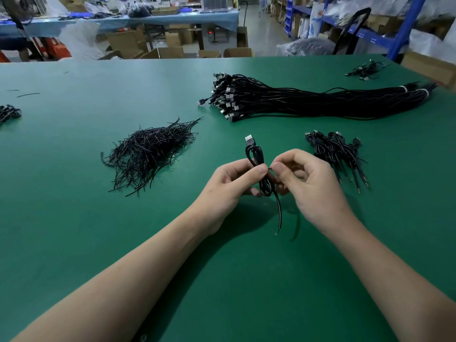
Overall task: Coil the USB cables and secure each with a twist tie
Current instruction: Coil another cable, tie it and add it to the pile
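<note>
Left grip (229, 183) pinching coiled USB cable (255, 154) at waist, stopping my loops springing; right grip (306, 183) nipping twist tie (270, 168) ends just beside, likely twisting them tight.

I see a green bench (74, 243), cardboard boxes (170, 52) on the floor beyond it, and blue shelving (406, 28) far right.

Your bare forearms reach in from the lower corners and meet at the middle. Your left hand (229, 186) pinches the coiled cable (255, 154) at its waist with thumb and curled fingers. Your right hand (313, 188), fingers curled, pinches the twist tie (270, 168) beside your left thumb.
</note>
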The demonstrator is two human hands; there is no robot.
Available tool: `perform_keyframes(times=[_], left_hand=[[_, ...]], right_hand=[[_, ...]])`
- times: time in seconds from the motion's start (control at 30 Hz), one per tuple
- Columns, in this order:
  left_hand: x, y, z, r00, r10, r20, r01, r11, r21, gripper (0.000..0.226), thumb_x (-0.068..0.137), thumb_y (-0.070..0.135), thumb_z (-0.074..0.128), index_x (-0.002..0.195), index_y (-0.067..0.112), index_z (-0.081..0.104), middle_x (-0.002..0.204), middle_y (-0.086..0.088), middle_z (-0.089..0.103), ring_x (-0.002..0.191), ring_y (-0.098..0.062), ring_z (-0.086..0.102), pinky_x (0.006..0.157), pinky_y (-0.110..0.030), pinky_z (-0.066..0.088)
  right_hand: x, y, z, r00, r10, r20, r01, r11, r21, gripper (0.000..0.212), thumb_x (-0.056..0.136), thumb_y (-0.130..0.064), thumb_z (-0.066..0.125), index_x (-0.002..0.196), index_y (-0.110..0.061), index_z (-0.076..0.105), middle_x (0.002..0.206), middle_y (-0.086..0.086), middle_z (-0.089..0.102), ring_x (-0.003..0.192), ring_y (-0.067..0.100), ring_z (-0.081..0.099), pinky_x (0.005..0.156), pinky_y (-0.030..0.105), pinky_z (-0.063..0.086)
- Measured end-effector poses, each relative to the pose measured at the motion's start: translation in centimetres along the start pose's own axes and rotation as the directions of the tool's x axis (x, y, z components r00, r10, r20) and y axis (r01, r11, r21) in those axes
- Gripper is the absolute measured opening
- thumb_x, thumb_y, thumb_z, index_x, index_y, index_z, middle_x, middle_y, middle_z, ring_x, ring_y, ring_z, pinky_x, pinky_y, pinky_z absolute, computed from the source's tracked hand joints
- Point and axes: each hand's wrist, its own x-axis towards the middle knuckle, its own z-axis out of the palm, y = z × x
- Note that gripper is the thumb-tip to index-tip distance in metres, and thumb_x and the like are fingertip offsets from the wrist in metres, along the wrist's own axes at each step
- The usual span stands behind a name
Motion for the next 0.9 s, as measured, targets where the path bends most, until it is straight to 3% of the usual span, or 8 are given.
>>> perform_keyframes(times=[0.1,0.2,0.4,0.53,0.63,0.73,0.9], left_hand=[[-0.1,0.1,-0.3,0.998,-0.009,0.059,0.009,1.0,0.0,0.023,0.101,0.027,0.058,0.104,0.01,0.073,0.1,-0.002,0.074,0.092,-0.015,0.066,0.076,-0.024,0.052],[-0.1,0.4,-0.8,0.993,-0.056,0.099,0.05,0.997,0.063,0.032,0.1,0.027,0.058,0.106,-0.003,0.067,0.098,-0.006,0.075,0.095,-0.025,0.068,0.081,-0.032,0.052],[-0.4,1.3,-1.1,0.99,-0.081,0.111,0.059,0.981,0.185,0.032,0.098,0.02,0.062,0.104,-0.011,0.065,0.09,-0.011,0.074,0.081,-0.021,0.067,0.077,-0.036,0.054],[-0.3,1.3,-1.0,0.996,-0.065,0.058,0.048,0.965,0.259,0.028,0.099,0.017,0.064,0.099,-0.011,0.064,0.083,-0.018,0.072,0.081,-0.03,0.068,0.074,-0.039,0.053],[-0.2,1.2,-1.0,0.996,-0.069,0.054,0.049,0.949,0.311,0.028,0.097,0.017,0.068,0.095,-0.011,0.063,0.09,-0.029,0.071,0.077,-0.028,0.067,0.079,-0.051,0.055],[-0.2,1.1,-1.0,0.997,-0.062,0.038,0.043,0.925,0.378,0.034,0.093,0.026,0.072,0.091,-0.008,0.064,0.09,-0.03,0.069,0.078,-0.043,0.068,0.083,-0.062,0.054],[-0.2,0.9,-0.9,0.997,0.066,0.031,-0.072,0.82,0.568,0.028,0.091,0.03,0.076,0.078,0.008,0.066,0.073,-0.011,0.07,0.064,-0.03,0.064,0.066,-0.044,0.055]], right_hand=[[0.2,0.1,-0.3,0.996,0.053,0.065,-0.059,0.994,0.094,0.01,0.097,-0.017,0.066,0.089,-0.02,0.069,0.073,-0.005,0.071,0.065,0.007,0.065,0.064,0.018,0.052],[0.3,0.2,-0.8,0.989,0.081,0.122,-0.094,0.99,0.104,0.008,0.095,-0.018,0.067,0.088,-0.019,0.07,0.071,-0.004,0.071,0.065,0.008,0.066,0.066,0.022,0.056],[0.4,0.3,-0.9,0.962,0.186,0.198,-0.205,0.976,0.077,0.003,0.094,-0.018,0.068,0.093,-0.016,0.071,0.073,-0.003,0.071,0.066,0.008,0.064,0.059,0.021,0.051],[0.1,0.3,-0.8,0.916,0.323,0.236,-0.336,0.942,0.014,0.019,0.099,-0.03,0.062,0.091,-0.014,0.068,0.068,-0.005,0.068,0.054,0.008,0.055,0.046,0.019,0.041],[0.1,0.1,-1.0,0.864,0.397,0.311,-0.444,0.891,0.097,0.032,0.099,-0.04,0.057,0.091,-0.01,0.067,0.072,0.001,0.067,0.055,0.01,0.051,0.044,0.019,0.036],[0.2,-0.1,-1.3,0.861,0.377,0.342,-0.435,0.893,0.112,0.038,0.087,-0.044,0.066,0.097,-0.007,0.068,0.077,0.003,0.071,0.057,0.01,0.054,0.044,0.019,0.039],[0.2,0.3,-1.9,0.818,0.394,0.418,-0.464,0.883,0.076,0.034,0.083,-0.039,0.071,0.094,-0.007,0.074,0.079,0.006,0.075,0.05,0.01,0.047,0.044,0.017,0.037]])
